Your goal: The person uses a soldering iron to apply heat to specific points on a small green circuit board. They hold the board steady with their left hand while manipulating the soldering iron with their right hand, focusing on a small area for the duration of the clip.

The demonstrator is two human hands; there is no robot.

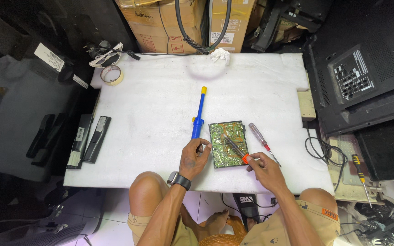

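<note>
From the head camera, looking straight down, a green circuit board lies flat on the white padded counter, close to its near edge, and serves as the landmark here.

The left hand comes up from the near edge with the forearm angled inward, a dark wristwatch on the wrist. The hand is curled, knuckles up, its fingertips pressed against the left edge of the circuit board; whether it grips the board or only steadies it cannot be told.

The right hand sits just off the board's near right corner, forearm slanting in from the lower right. Its thumb and fingers are pinched around the orange collar of a soldering iron, whose dark shaft runs up and left across the board, with the tip resting near the board's upper left part.

Just left of the board, and partly under the left hand's fingers, a blue desoldering pump with a yellow cap points away from the person. Just right of the board lies a screwdriver with a clear and red handle, untouched. Well to the upper left of the board sits a roll of tape. Far to the board's right, off the pad, lies a yellow and black screwdriver.
</note>
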